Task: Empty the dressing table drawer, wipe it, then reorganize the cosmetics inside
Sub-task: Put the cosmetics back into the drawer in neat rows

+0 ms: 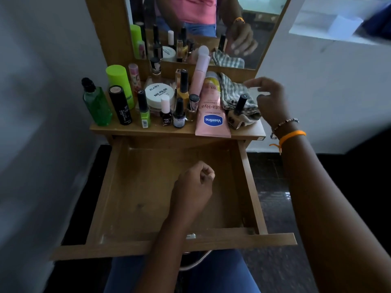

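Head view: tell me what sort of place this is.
Probably a bedroom or dressing corner at home: a wooden dressing table with a mirror, nail polish bottles and a Vaseline tube on its top, and an open drawer below.

The drawer (148, 187) is light wood-grain board, its floor smooth with a dull sheen. The tabletop (249, 132) shows the same wood finish. The checked cloth (234, 94) is soft woven fabric, rumpled. The Vaseline tube (211, 115) is glossy pink plastic. The green bottle (97, 106) is clear, shiny plastic. The nail polish remover jar (160, 94) has a matt white lid.
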`<control>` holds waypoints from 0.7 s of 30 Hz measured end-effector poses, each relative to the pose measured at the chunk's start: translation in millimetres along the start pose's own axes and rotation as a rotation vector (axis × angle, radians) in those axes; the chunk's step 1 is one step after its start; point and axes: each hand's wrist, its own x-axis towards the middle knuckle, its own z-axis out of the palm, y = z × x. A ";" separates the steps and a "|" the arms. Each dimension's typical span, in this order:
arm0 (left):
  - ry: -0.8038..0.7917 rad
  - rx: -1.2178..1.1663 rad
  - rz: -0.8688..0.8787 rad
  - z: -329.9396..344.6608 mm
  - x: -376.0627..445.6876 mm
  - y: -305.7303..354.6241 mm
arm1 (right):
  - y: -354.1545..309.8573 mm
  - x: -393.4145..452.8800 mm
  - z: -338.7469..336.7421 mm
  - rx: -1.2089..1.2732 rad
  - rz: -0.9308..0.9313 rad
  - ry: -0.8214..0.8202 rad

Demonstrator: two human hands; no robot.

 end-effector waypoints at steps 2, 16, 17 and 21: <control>0.002 0.017 0.010 0.4 0.6 -0.4 | -6.6 -16.1 -5.4 0.090 0.005 0.030; 0.171 0.006 -0.045 -2.2 1.0 -0.4 | -20.3 -84.8 36.5 -0.367 -0.588 0.120; 0.195 -0.013 -0.057 -2.6 1.4 -0.5 | -17.7 -91.1 43.7 -0.422 -0.636 0.059; 0.254 -0.059 -0.090 -4.5 1.7 0.1 | -15.7 -97.0 64.6 -0.507 -0.629 0.018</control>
